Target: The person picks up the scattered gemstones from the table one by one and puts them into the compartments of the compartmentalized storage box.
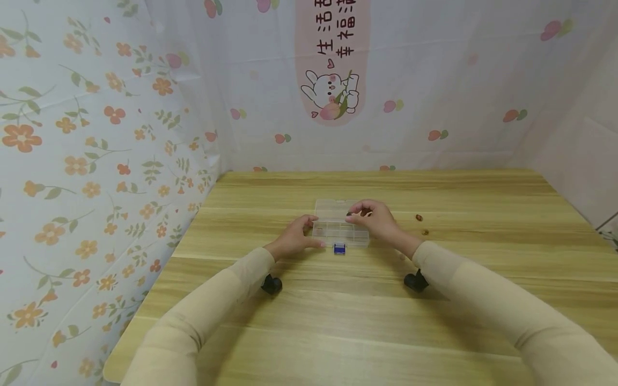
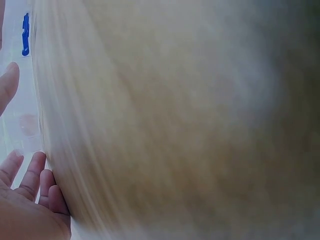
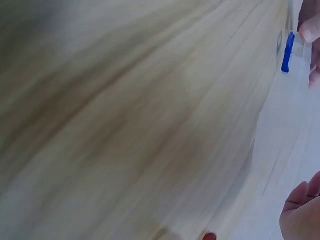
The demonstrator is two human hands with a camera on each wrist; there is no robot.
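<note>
A clear plastic compartment box (image 1: 333, 240) lies on the table with its lid tilted back and a blue latch (image 1: 339, 249) at the front. My left hand (image 1: 295, 236) holds the box by its left end, thumb at the front edge and fingers at the back corner. In the left wrist view those fingers (image 2: 32, 175) rest against the clear plastic wall. Over the right part of the box, my right hand (image 1: 379, 219) pinches a small dark piece (image 1: 348, 214) between thumb and fingertips; its kind is too small to tell.
Two small brown pieces, one farther back (image 1: 419, 217) and one nearer (image 1: 425, 232), lie on the wooden table (image 1: 338, 321) right of the box. Dark wrist cameras (image 1: 272, 284) hang under both sleeves. A printed curtain (image 1: 410, 80) stands behind the table.
</note>
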